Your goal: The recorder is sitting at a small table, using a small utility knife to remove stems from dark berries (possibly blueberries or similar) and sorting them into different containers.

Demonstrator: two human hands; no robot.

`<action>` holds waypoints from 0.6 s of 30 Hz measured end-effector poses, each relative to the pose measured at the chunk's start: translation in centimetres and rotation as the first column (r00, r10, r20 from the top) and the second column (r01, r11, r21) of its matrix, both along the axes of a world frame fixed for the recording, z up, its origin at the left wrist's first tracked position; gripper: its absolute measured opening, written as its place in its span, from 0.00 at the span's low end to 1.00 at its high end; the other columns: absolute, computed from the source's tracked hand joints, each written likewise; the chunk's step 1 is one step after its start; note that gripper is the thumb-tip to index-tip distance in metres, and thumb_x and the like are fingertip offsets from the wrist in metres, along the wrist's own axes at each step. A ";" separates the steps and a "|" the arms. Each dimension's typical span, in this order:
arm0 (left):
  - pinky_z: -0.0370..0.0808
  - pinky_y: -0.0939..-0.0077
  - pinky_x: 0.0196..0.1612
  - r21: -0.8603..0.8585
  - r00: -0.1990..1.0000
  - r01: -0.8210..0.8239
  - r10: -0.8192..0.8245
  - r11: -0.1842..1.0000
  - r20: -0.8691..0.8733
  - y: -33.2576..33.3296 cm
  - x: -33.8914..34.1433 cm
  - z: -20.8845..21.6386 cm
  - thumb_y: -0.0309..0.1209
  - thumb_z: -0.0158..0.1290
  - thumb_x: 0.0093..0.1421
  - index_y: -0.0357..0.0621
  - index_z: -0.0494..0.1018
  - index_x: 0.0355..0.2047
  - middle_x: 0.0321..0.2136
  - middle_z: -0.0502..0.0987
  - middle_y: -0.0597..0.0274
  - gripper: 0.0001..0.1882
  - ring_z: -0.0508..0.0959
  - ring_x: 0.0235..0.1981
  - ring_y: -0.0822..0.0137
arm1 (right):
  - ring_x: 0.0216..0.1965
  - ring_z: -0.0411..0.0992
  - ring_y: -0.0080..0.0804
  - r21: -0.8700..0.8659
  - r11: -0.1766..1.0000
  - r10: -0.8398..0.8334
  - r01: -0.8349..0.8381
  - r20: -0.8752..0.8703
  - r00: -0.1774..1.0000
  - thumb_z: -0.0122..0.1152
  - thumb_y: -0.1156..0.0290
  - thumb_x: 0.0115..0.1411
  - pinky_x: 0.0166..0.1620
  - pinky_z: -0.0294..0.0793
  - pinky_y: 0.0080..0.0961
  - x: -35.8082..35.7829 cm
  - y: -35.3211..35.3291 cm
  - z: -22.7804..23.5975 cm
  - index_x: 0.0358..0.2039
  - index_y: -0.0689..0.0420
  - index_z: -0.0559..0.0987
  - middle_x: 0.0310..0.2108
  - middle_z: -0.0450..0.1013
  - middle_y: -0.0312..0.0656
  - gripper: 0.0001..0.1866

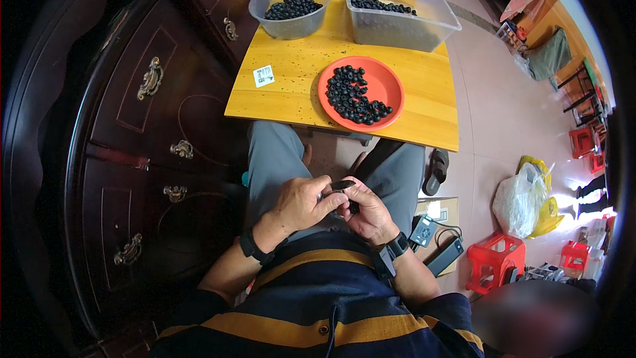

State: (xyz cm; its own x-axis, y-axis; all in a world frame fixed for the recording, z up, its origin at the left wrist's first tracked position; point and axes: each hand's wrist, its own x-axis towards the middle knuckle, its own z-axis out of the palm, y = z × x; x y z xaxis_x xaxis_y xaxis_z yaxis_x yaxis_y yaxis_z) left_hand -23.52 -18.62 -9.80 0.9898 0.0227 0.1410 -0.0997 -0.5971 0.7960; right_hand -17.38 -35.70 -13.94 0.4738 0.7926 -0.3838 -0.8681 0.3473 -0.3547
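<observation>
Over my lap, both hands are close together. My left hand (303, 203) is closed, its thumb and fingers pinching a small dark flat tool (342, 185), perhaps a blade; its grip end is hidden. My right hand (368, 211) is closed beside it, thumb at the tool's far end, fingers curled around a small black piece (353, 207) mostly hidden. Beyond my knees, an orange-red plate (392, 86) sits near the table's front edge. Several small round black bead-like pieces (344, 89) lie in it, some with visible holes.
On the yellow table (291, 99) stand a round clear tub (289, 29) and a rectangular clear bin (397, 34), both holding black pieces. A white label (264, 76) and dark crumbs lie there. Dark drawers (152, 132) line the left. A red stool (495, 262) stands right.
</observation>
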 end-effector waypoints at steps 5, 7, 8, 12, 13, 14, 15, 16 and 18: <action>0.72 0.63 0.22 0.040 0.999 0.016 -0.015 0.999 -0.045 -0.1 0.1 -0.2 0.48 0.57 0.59 0.41 0.70 0.19 0.18 0.77 0.54 0.23 0.79 0.20 0.52 | 0.26 0.69 0.16 -0.015 1.000 -0.021 0.020 -0.034 0.999 0.57 0.69 0.65 0.31 0.71 0.14 -0.1 -0.1 -0.4 0.37 0.52 0.74 0.28 0.71 0.29 0.03; 0.72 0.63 0.22 0.036 0.999 0.008 -0.007 0.999 -0.038 -0.1 0.1 -0.4 0.48 0.57 0.59 0.42 0.70 0.19 0.17 0.77 0.54 0.23 0.79 0.20 0.52 | 0.27 0.69 0.16 -0.021 0.999 -0.027 0.026 -0.043 0.999 0.56 0.69 0.65 0.31 0.71 0.14 -0.1 -0.1 -0.3 0.37 0.52 0.74 0.28 0.71 0.29 0.03; 0.71 0.64 0.21 -0.036 1.000 -0.009 0.008 0.999 -0.027 -0.1 0.1 -0.8 0.49 0.58 0.58 0.42 0.70 0.20 0.17 0.77 0.54 0.23 0.78 0.19 0.53 | 0.27 0.69 0.15 -0.017 1.000 -0.027 0.026 -0.065 0.997 0.56 0.69 0.65 0.31 0.71 0.14 -0.1 -0.1 0.1 0.37 0.52 0.74 0.28 0.71 0.28 0.03; 0.71 0.64 0.22 -0.043 0.999 -0.036 0.037 0.998 0.010 0.0 0.3 -0.3 0.50 0.59 0.56 0.42 0.71 0.22 0.18 0.77 0.55 0.23 0.78 0.19 0.54 | 0.27 0.69 0.15 0.003 0.999 -0.035 0.035 -0.118 0.992 0.57 0.69 0.65 0.32 0.70 0.13 -0.2 0.0 0.4 0.38 0.51 0.74 0.30 0.71 0.28 0.03; 0.71 0.64 0.22 -0.041 0.999 -0.036 0.037 0.998 0.009 0.1 0.4 -0.1 0.50 0.59 0.56 0.42 0.71 0.22 0.18 0.77 0.55 0.23 0.78 0.19 0.54 | 0.27 0.69 0.15 0.005 0.999 -0.034 0.035 -0.119 0.992 0.57 0.69 0.65 0.32 0.70 0.13 -0.3 -0.1 0.3 0.38 0.51 0.74 0.30 0.71 0.28 0.03; 0.71 0.64 0.22 -0.020 1.000 -0.028 0.028 0.999 0.009 0.1 0.4 0.0 0.50 0.59 0.56 0.42 0.70 0.23 0.19 0.77 0.55 0.23 0.78 0.20 0.54 | 0.27 0.68 0.15 0.018 1.000 -0.022 0.024 -0.110 0.994 0.57 0.69 0.65 0.31 0.70 0.13 -0.2 -0.2 0.1 0.38 0.51 0.74 0.30 0.71 0.28 0.03; 0.72 0.64 0.23 0.001 1.000 -0.018 0.018 1.000 0.009 0.1 0.4 0.1 0.51 0.60 0.56 0.41 0.70 0.24 0.19 0.78 0.55 0.23 0.79 0.20 0.54 | 0.27 0.68 0.15 0.030 0.999 -0.011 0.014 -0.101 0.995 0.57 0.69 0.65 0.31 0.70 0.14 -0.2 -0.2 0.0 0.39 0.51 0.74 0.30 0.71 0.28 0.04; 0.72 0.64 0.23 0.002 1.000 -0.017 0.017 1.000 0.009 0.0 0.4 0.1 0.51 0.60 0.56 0.41 0.70 0.24 0.19 0.78 0.55 0.23 0.79 0.20 0.54 | 0.27 0.68 0.15 0.031 0.999 -0.012 0.015 -0.101 0.995 0.57 0.69 0.65 0.31 0.70 0.14 -0.2 -0.2 0.1 0.39 0.51 0.74 0.30 0.71 0.28 0.04; 0.72 0.63 0.23 -0.011 1.000 0.000 0.000 1.000 0.003 -0.1 0.3 0.1 0.51 0.59 0.57 0.41 0.70 0.24 0.20 0.78 0.54 0.23 0.79 0.21 0.53 | 0.27 0.68 0.15 0.005 1.000 0.002 -0.002 -0.097 0.995 0.57 0.69 0.65 0.30 0.70 0.14 -0.2 -0.2 0.3 0.39 0.52 0.74 0.30 0.70 0.28 0.04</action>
